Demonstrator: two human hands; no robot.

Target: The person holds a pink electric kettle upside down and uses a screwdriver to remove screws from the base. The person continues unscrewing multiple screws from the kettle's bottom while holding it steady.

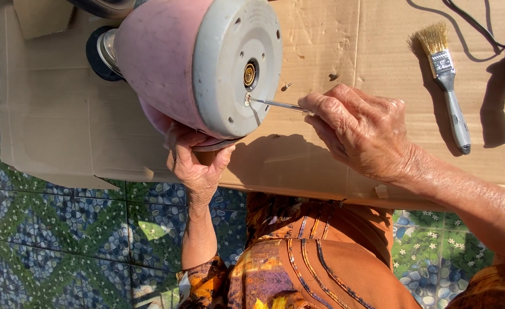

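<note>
A pink electric kettle [161, 60] lies on its side on a flattened cardboard sheet [332, 40], its grey round base [235, 66] turned toward me. My left hand [195, 163] grips the kettle from underneath, by its handle side. My right hand [361, 131] holds a thin metal screwdriver [278, 105], whose tip rests on a screw in the grey base, just below the brass centre contact [249, 74].
A paintbrush [446, 74] with a grey handle lies on the cardboard at the right. A loose screw [287, 86] sits beside the kettle base. A black cable [475, 23] runs along the top right. A patterned tiled floor [64, 240] lies under the cardboard, with my orange patterned clothing [321, 263] below.
</note>
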